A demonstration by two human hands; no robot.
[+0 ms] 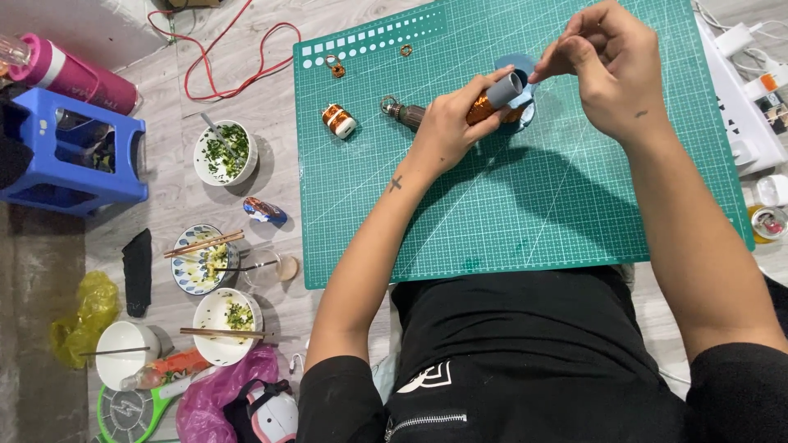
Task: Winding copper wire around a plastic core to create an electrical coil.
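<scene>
The person sits on the floor with a green mat [525,197] in front. The left hand [451,123] is wrapped around a coil [484,108] and grips it tight. The coil is shiny and orange, like thin copper wire wound round and round. A grey tube [506,89] sticks out of the coil past the thumb, and it is tilted up. Most of the coil is hidden inside the fingers, so only a small orange part shows.

The right hand [603,61] is just beside the tube's tip. Its fingers [552,66] are pinched together, almost touching the tube. If a wire is between them, it is too thin to see. Under both hands lies a blue round thing [519,63] on the mat, mostly covered.

Just left of the left hand's fingers lies a dark metal piece with a ring [400,110] at its end. Further left of it sits a small spool [338,121] with copper wire and white ends. Above the spool are two small copper rings [334,66].

Well away from the hands, on the floor to the left of the mat, are bowls [225,152] with food and chopsticks [203,244]. A blue stool [74,152] and a pink bottle [78,75] stand further off. A red wire [217,82] loops on the floor.
</scene>
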